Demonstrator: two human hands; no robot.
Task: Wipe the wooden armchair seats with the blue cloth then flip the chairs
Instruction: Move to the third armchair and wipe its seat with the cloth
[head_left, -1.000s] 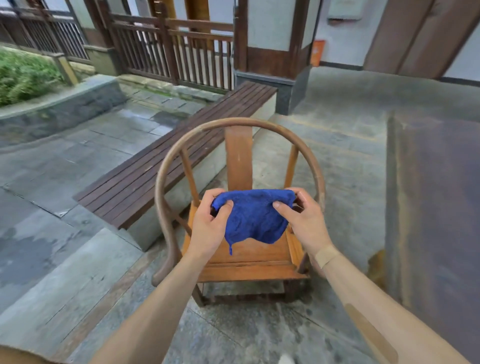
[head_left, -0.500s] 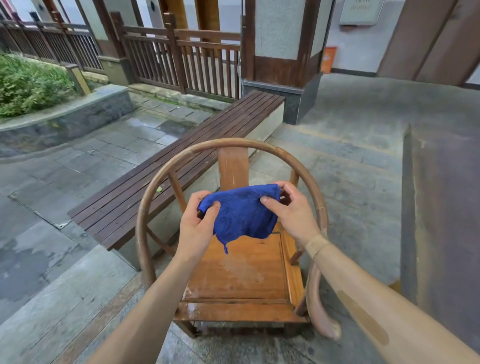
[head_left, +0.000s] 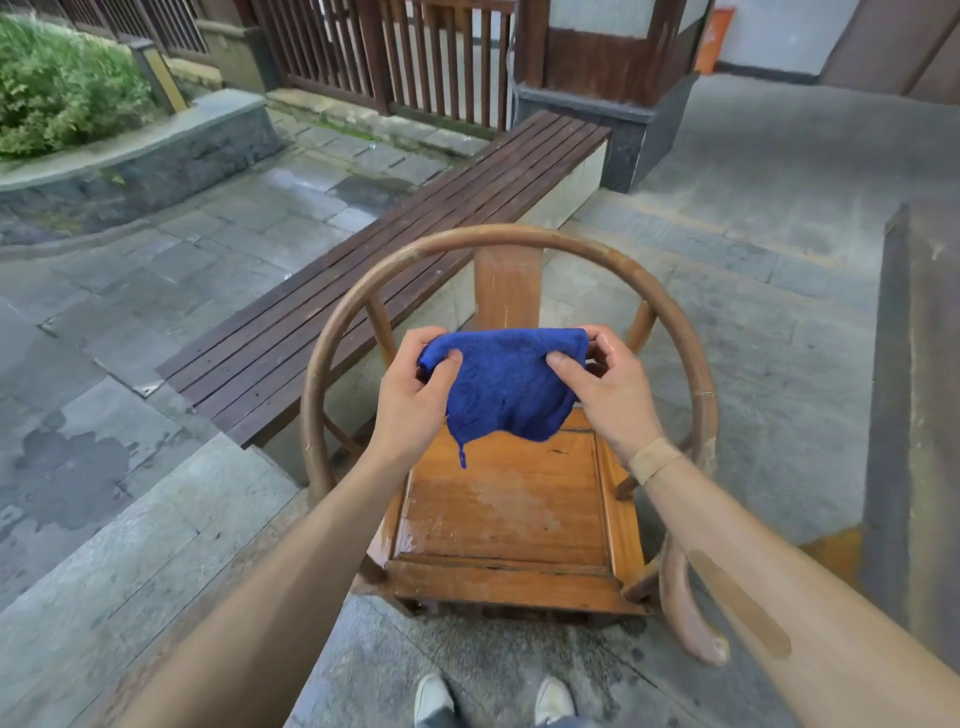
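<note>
**Getting the cloth ready over the seat**

The blue cloth (head_left: 506, 387) hangs between my hands, above the back half of the armchair seat (head_left: 511, 506) and not touching it. My left hand (head_left: 415, 397) pinches its left top corner, my right hand (head_left: 605, 392) the right, thumbs in front. I judge I should fold it into a flat pad, then press down and sweep the pale, damp-looking patches from the backrest splat (head_left: 508, 291) toward the front rail, working into the corners.

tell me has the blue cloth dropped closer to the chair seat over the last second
No. The blue cloth stays held up by both hands at the backrest splat, clear of the seat.
</note>
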